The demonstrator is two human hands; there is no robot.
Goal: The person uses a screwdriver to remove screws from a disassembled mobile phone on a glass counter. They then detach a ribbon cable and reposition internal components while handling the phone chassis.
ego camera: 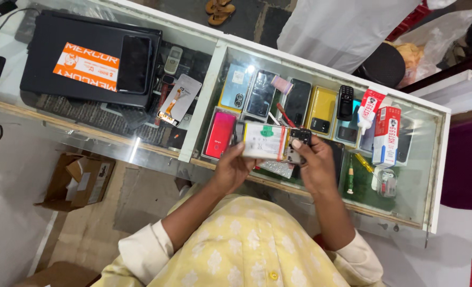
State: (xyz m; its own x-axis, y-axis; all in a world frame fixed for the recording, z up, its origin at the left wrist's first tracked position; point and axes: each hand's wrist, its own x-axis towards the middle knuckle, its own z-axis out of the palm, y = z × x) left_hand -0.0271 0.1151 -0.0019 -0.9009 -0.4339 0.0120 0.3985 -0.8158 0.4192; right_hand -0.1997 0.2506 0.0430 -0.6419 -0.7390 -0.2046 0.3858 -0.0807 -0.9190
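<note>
**Opened phone held over glass counter, both hands on it**

Beneath both hands: glass-topped display counter [321, 69], wide, white-framed. Under the glass beyond the fingertips: row of phones and cases, among them a yellow phone [321, 109] and a red phone [220, 135]. Beyond the right hand, further to its outer side: red-and-white box [387, 135]. Just outside the right wrist: green-handled screwdriver [350, 178].

Between the hands, lifted clear of the glass: opened phone [270, 141], back cover off, white battery face up, dark camera end toward the right hand.

Left hand [230, 167] wrapped around the near end, thumb over the edge. Right hand [313, 162] pinching the camera end, fingertips on the dark module. Both closed on the same piece.

Handling judgement: light, stiff, flat slab; smooth edges likely slippery. Exposed internals fragile. Best grip along the long side rails, off the battery face and the camera module.
</note>
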